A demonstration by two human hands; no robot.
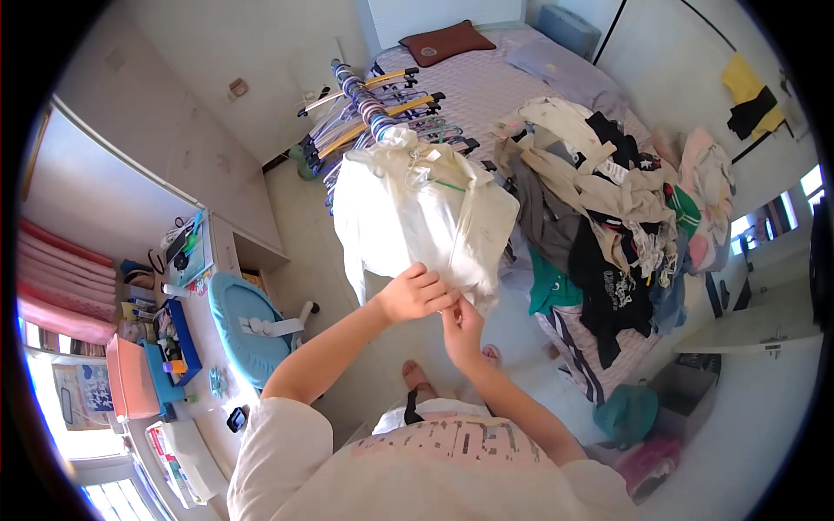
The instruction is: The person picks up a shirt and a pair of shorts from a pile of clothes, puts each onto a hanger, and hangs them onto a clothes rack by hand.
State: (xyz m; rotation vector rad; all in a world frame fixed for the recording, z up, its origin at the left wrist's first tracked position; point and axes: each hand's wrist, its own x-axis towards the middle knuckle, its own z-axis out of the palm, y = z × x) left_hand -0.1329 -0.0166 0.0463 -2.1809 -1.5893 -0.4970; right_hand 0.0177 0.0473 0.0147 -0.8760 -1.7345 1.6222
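Note:
A thin white jacket (408,217) hangs at the near end of a clothes rack, its front falling open. A bit of green hanger (449,186) shows inside its neck area. My left hand (410,293) is closed with curled fingers at the jacket's lower hem. Just to the right and slightly lower, my right hand (461,326) pinches the same hem, the two hands' fingertips meeting. Whatever small part of the hem lies between the fingers is hidden.
Behind the jacket, the rack bar (360,95) carries several hangers. To the right, a bed (473,74) bears a large heap of clothes (608,191). A blue-covered chair (248,330) and a cluttered desk (204,391) stand left. A teal bucket-like item (627,415) sits low right.

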